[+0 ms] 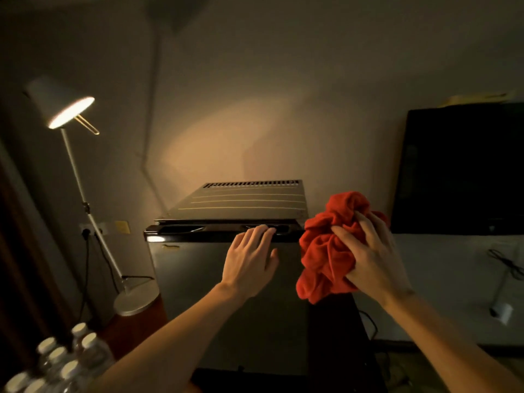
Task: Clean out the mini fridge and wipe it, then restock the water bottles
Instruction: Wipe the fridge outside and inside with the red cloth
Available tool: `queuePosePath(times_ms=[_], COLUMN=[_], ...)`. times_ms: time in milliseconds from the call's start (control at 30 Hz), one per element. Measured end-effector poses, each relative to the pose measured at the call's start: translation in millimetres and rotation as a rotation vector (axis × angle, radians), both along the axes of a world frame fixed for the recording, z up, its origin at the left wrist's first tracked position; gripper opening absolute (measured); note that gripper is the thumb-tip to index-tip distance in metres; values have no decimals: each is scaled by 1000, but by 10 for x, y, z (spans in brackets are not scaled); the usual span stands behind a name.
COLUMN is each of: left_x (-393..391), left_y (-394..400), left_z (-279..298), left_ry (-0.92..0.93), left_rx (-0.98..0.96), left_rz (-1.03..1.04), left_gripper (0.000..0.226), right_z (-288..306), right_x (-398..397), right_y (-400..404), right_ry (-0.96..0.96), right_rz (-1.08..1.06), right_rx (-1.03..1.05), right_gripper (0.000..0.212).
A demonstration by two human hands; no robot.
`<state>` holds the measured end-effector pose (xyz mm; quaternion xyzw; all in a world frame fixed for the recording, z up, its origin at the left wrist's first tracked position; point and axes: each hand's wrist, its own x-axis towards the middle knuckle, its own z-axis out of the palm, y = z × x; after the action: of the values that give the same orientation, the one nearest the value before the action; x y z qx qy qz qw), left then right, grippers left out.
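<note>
Mini fridge (226, 279): standing closed against the wall, grey-fronted with a dark recessed handle strip along the door's top edge; likely rigid and heavy, best taken at that strip. Left hand (249, 256) is resting there, fingers straight and close together, tips in the recess. Red cloth (326, 251): hanging bunched just right of the fridge, soft, light, compressible; right hand (371, 256) is clutching it, fingers curled in. Water bottles (65, 361): white-capped, standing clustered well left of the fridge.
</note>
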<state>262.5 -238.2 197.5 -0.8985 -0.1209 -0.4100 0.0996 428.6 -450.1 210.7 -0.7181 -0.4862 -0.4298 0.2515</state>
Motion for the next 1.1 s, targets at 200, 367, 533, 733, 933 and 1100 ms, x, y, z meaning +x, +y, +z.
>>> queuePosePath(times_ms=[200,367,533,733,933,1100], left_x=[414,546,607,686,835,995], left_y=[-460,-564,-521,-501,-490,-415], left_z=[173,326,404,478,495,558], left_ry=[34,73,86,108,123,71], left_rx=[-28,-22,-73,-91,-87,-105], left_rz=[56,134,213,267,260,222], left_gripper=[44,40,36,34,32,29], right_z=[-83,-61,-37,-59,-110,-150], right_x=[499,793,964,1087,1212,1229], right_y=[-395,-478,-372,-306,-57,232], right_ry=[108,180,235,297,327,328], right_rz=[2,33,95,163,229,297], right_rx=[-105,-130,-144,-172,-194,-247], right_gripper=[69,65,63,62,66,70])
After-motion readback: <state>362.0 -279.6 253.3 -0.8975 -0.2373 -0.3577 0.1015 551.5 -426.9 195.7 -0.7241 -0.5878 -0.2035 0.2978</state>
